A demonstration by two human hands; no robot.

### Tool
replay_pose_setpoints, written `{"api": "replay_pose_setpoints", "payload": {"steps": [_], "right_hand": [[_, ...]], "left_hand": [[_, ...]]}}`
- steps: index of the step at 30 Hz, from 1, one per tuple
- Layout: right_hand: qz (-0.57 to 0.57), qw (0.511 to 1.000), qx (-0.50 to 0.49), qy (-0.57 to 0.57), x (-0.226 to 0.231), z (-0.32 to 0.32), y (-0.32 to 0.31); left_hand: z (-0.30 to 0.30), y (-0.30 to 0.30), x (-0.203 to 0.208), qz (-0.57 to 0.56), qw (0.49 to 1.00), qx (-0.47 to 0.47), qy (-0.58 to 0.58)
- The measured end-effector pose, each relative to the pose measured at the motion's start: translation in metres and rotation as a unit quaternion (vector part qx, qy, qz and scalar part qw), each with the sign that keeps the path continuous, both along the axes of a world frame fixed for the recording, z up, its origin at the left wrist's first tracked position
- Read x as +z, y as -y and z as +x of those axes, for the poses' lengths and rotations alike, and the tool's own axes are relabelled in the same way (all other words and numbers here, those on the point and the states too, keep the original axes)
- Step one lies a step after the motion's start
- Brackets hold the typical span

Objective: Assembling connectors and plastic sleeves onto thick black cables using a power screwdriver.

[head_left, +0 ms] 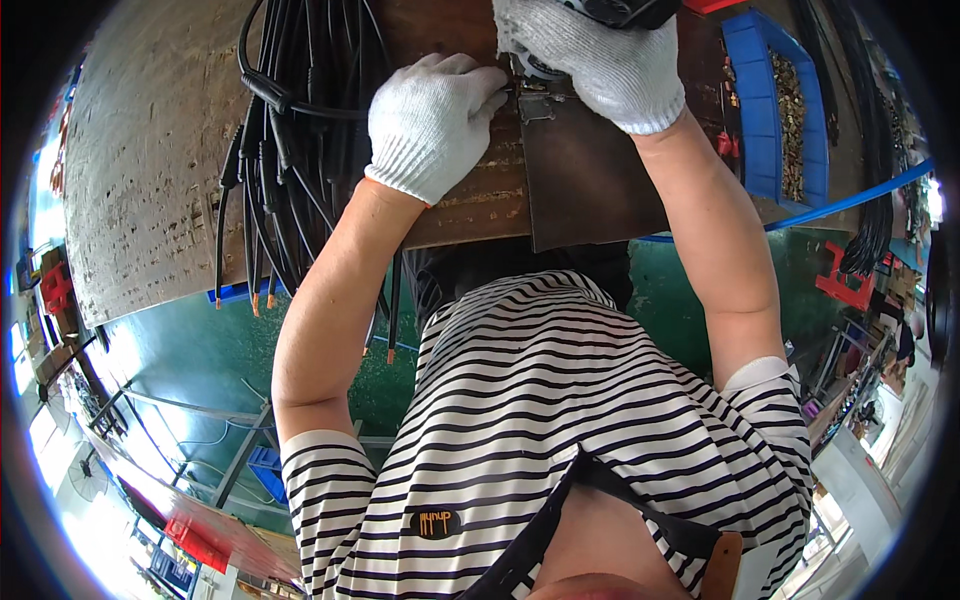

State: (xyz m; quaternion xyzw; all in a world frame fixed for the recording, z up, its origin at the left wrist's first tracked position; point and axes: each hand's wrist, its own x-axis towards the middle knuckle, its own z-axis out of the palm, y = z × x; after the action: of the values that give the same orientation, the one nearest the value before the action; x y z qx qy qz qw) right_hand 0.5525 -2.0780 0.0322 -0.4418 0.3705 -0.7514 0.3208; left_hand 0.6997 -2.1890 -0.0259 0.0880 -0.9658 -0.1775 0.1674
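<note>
White knit gloves cover both of my hands. My left hand point(432, 128) is closed at the workbench point(470, 215), its fingertips pinched around something dark and too small to name. Beside those fingertips is a small metal fixture point(538, 104) at the edge of a dark plate point(590, 180). My right hand point(612, 72) curls over the metal parts at the top of the picture, its fingers partly cut off. What it grips is hidden. Just behind it, a black device point(625, 12) shows at the upper edge. Black cables point(300, 130) lie in a bundle left of my left hand.
Right of my right arm stands a blue bin point(755, 120) with many small metallic pieces. Red items point(728, 145) lie beside it. A blue hose point(850, 203) crosses at the right, near hanging black cables point(872, 225). Some cable ends hang over the bench's front edge. Below is green floor point(190, 350).
</note>
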Motion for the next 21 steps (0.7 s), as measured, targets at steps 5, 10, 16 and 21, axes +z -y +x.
{"api": "replay_pose_setpoints", "payload": {"steps": [5, 10, 16, 21], "right_hand": [[-0.072, 0.993, 0.058, 0.071, -0.009, -0.003, 0.005], [0.027, 0.988, -0.121, -0.093, -0.009, 0.000, 0.000], [-0.043, 0.998, 0.003, 0.049, -0.015, -0.006, 0.002], [-0.032, 0.993, -0.109, -0.041, -0.013, 0.005, 0.007]], "left_hand": [[-0.001, 0.000, 0.000, -0.003, 1.000, 0.002, 0.000], [0.000, -0.001, -0.002, -0.011, 1.000, 0.007, -0.006], [0.000, -0.002, 0.000, -0.007, 1.000, 0.013, 0.009], [0.000, -0.001, -0.004, -0.012, 1.000, 0.017, -0.001]]}}
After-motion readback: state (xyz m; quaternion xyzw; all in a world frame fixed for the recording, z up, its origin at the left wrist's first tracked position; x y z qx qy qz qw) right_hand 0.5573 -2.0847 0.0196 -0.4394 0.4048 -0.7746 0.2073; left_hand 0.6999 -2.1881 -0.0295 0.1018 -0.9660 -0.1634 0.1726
